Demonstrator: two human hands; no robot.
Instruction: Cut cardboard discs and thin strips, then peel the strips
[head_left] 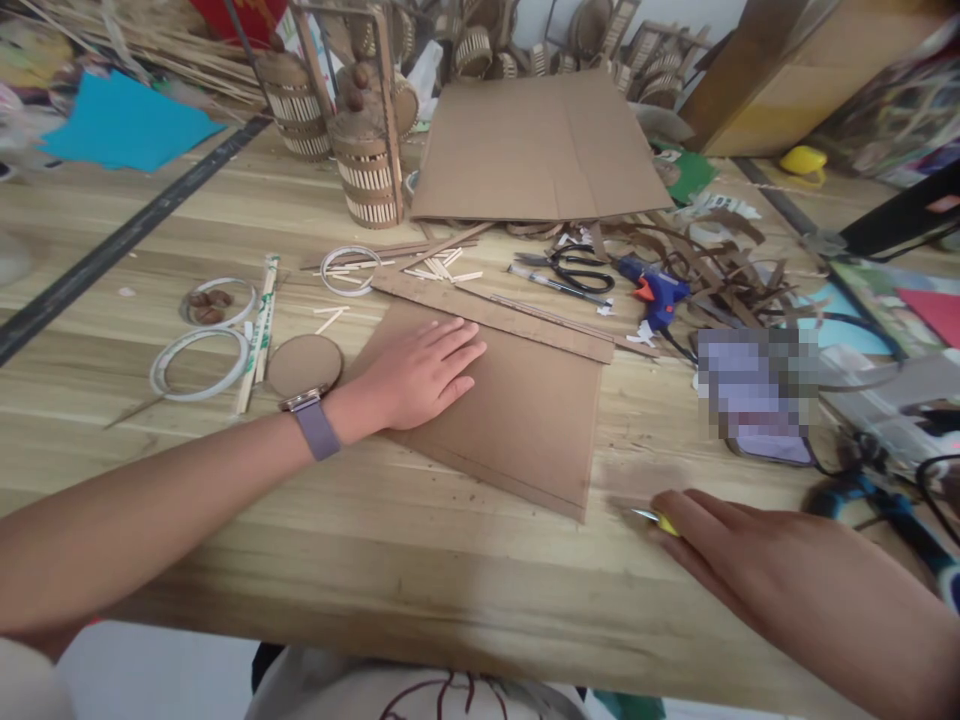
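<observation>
My left hand (427, 375) lies flat with fingers spread on a brown cardboard sheet (525, 420), a watch on its wrist. A long cardboard strip (495, 315) rests across the sheet's far edge. To the right of the sheet, my right hand (720, 540) is closed around a yellow craft knife (664, 522), its blade pointing left toward the sheet's near right corner without touching it. Most of the knife's handle is hidden by the fingers. A round cardboard disc (305, 365) sits just beyond my left wrist.
Beyond the sheet lie black scissors (581, 270), a blue glue gun (656, 292) and cut cardboard scraps (735, 265). White rings (199, 362) are at left. Slatted basket models (367, 175) and a larger cardboard piece (540, 150) stand behind. A phone (750, 395) lies at right.
</observation>
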